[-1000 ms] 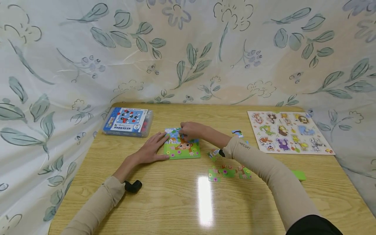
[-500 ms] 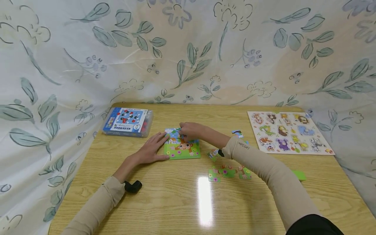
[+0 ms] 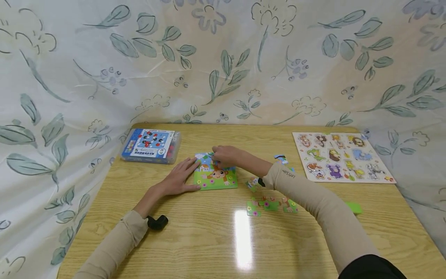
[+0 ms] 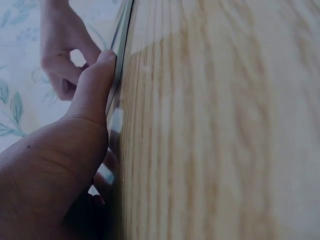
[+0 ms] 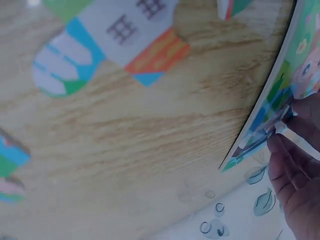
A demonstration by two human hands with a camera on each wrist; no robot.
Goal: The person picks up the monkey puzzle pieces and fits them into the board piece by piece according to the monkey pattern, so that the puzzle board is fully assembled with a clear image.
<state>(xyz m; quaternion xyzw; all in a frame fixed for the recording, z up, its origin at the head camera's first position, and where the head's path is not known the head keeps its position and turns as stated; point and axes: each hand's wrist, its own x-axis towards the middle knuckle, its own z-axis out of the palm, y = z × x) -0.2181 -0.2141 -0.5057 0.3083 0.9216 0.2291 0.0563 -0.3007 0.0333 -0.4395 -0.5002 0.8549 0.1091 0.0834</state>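
A square jigsaw board with a monkey picture lies on the table. My left hand rests at its left side, fingers straight along the edge and thumb at the near left corner. In the left wrist view the left thumb lies along the board's thin edge. My right hand is over the board's upper right part, fingers curled, thumb and fingertips pinching a puzzle piece at the surface. Most of that piece is hidden by the fingers. Loose jigsaw pieces lie right of the board, partly under the right forearm.
A clear case with a molecule-model label stands at the back left. An animal peg-puzzle board lies at the back right. A bright green object shows beside the right sleeve. A floral cloth hangs behind the table.
Both hands keep nearly the same places on the board. The head view has shifted very slightly; no piece has visibly moved.
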